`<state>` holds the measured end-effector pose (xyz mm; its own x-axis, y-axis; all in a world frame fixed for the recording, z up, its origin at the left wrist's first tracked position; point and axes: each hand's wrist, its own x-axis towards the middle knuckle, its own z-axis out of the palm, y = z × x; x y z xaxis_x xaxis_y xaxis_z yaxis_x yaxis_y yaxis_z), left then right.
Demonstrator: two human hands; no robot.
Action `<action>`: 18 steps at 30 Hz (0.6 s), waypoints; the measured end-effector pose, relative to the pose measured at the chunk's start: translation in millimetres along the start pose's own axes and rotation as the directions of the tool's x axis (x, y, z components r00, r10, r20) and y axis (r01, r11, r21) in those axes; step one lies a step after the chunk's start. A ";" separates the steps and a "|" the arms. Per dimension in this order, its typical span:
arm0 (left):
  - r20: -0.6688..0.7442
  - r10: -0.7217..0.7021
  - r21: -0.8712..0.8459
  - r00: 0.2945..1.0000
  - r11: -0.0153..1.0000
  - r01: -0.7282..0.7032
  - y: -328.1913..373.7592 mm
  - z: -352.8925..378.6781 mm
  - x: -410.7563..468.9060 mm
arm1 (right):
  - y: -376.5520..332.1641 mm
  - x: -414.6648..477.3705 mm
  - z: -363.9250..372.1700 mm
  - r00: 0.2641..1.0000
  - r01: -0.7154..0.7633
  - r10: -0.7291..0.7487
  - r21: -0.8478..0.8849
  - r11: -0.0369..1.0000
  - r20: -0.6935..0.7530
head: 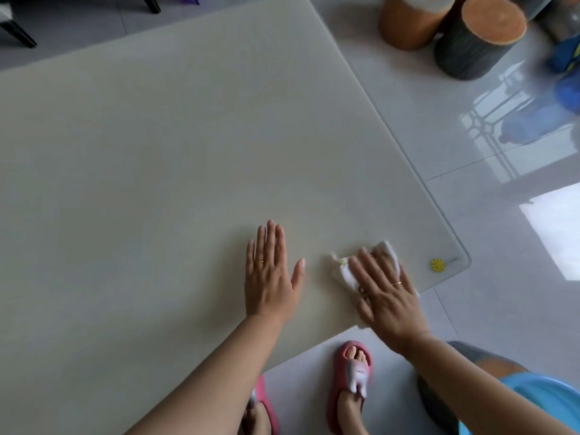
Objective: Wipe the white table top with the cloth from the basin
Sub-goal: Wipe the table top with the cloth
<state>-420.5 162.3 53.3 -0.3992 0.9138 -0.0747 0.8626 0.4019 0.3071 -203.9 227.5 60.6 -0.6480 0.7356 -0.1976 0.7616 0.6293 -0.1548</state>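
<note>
Pressing white cloth flat with spread right hand near table top right corner; left hand spread, palm down, beside it.

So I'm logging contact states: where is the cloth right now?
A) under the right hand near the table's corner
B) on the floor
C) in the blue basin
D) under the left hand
A: the right hand presses flat on the white cloth by the table's near corner; the left hand lies bare.

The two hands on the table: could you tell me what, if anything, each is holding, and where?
The right hand presses flat on the middle of the white cloth; the left hand rests empty on the table.
</note>
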 end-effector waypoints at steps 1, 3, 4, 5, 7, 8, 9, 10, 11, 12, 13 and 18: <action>0.006 -0.004 0.011 1.000 1.000 0.004 5.2 3.5 -0.6 | 16.2 4.4 -5.4 0.992 -0.128 0.128 0.033 0.991 0.003; 0.008 -0.037 0.029 0.999 0.999 0.036 14.1 10.3 -0.1 | 24.6 10.9 -7.6 0.924 -0.381 0.381 0.097 0.919 0.019; 0.011 -0.067 0.032 0.998 0.997 0.067 17.9 13.5 0.3 | 16.2 13.8 -4.8 0.884 -0.464 0.467 0.133 0.876 0.013; 0.014 -0.097 0.030 0.995 0.995 0.097 21.3 16.1 0.8 | 1.7 14.7 -1.2 0.856 -0.511 0.517 0.157 0.845 0.003; 0.011 -0.141 0.027 0.990 0.990 0.140 26.2 19.3 1.3 | -34.2 7.2 8.0 0.903 -0.420 0.429 0.164 0.892 -0.021; 0.004 -0.149 0.031 0.989 0.988 0.149 27.4 20.2 1.5 | -49.1 -0.8 10.6 0.952 -0.301 0.305 0.149 0.942 -0.010; -0.003 -0.151 0.038 0.988 0.988 0.151 27.9 20.5 1.7 | -54.3 -8.9 11.5 0.989 -0.148 0.149 0.128 0.981 -0.001; -0.008 -0.151 0.048 0.989 0.987 0.151 27.7 20.5 1.5 | -46.7 -13.0 10.6 1.000 0.010 -0.011 0.102 0.995 0.008; -0.008 -0.146 0.061 0.989 0.987 0.146 27.3 20.7 1.2 | -28.5 -11.4 7.6 0.990 0.137 -0.139 0.068 0.988 0.029; -0.006 -0.141 0.074 0.990 0.987 0.141 26.9 20.7 0.6 | -5.0 -7.8 3.2 0.979 0.201 -0.201 0.020 0.979 0.040; -0.005 -0.140 0.086 0.990 0.986 0.140 26.9 20.4 0.8 | 20.6 -3.0 -1.2 0.980 0.198 -0.197 -0.023 0.980 0.027; 0.006 -0.155 0.128 0.988 0.980 0.153 28.3 22.0 2.8 | 90.1 26.9 -21.5 0.947 -0.320 0.318 0.085 0.944 0.033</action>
<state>-390.4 177.5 41.0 -0.5264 0.8407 -0.1268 0.8239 0.5412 0.1679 -153.0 309.4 62.1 -0.3712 0.8889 -0.2684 0.9268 0.3371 -0.1652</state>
